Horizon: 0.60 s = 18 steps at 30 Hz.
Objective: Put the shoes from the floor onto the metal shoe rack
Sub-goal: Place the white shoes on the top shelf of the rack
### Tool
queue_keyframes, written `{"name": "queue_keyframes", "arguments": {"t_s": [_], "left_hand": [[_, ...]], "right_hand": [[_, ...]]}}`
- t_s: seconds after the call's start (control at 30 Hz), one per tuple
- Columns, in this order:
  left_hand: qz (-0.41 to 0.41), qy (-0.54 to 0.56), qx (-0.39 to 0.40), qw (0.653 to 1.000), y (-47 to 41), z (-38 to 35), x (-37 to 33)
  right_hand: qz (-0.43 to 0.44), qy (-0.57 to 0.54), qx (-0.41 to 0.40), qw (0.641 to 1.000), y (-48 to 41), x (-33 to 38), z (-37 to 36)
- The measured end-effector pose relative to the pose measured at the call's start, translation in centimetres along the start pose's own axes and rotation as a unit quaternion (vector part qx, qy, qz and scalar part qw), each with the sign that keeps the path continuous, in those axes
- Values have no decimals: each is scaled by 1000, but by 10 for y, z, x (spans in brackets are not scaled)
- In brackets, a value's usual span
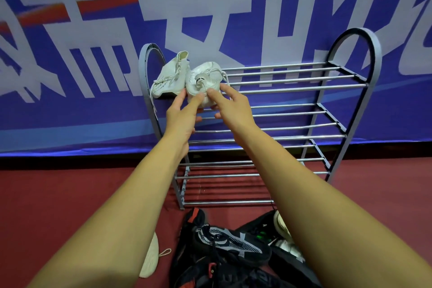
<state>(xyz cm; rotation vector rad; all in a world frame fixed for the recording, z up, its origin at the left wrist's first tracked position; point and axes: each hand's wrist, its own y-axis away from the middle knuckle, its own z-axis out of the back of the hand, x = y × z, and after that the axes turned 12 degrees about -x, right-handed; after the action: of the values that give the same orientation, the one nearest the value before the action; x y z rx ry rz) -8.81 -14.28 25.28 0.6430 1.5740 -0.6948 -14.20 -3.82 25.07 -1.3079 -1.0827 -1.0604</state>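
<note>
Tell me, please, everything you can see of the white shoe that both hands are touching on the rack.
The white lace-up fabric shoe sits on the top tier of the grey metal shoe rack, at its left end, right beside a second white shoe. It carries white laces and a small dark mark. Fingers of the left hand and right hand touch its near end.

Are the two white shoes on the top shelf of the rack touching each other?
Touching. The head view shows the left white shoe pressed side to side against the right white shoe, with no gap between them.
</note>
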Motion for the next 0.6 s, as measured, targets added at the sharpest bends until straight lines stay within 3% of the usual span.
{"name": "queue_keyframes", "arguments": {"t_s": [0.37,0.6], "left_hand": [[6,-5,-7,1000,-12,-8,9],[-18,-34,-19,999,-7,6,19]], "right_hand": [[-19,-38,-2,999,-6,-5,-3],[11,86,2,996,4,-9,15]]}}
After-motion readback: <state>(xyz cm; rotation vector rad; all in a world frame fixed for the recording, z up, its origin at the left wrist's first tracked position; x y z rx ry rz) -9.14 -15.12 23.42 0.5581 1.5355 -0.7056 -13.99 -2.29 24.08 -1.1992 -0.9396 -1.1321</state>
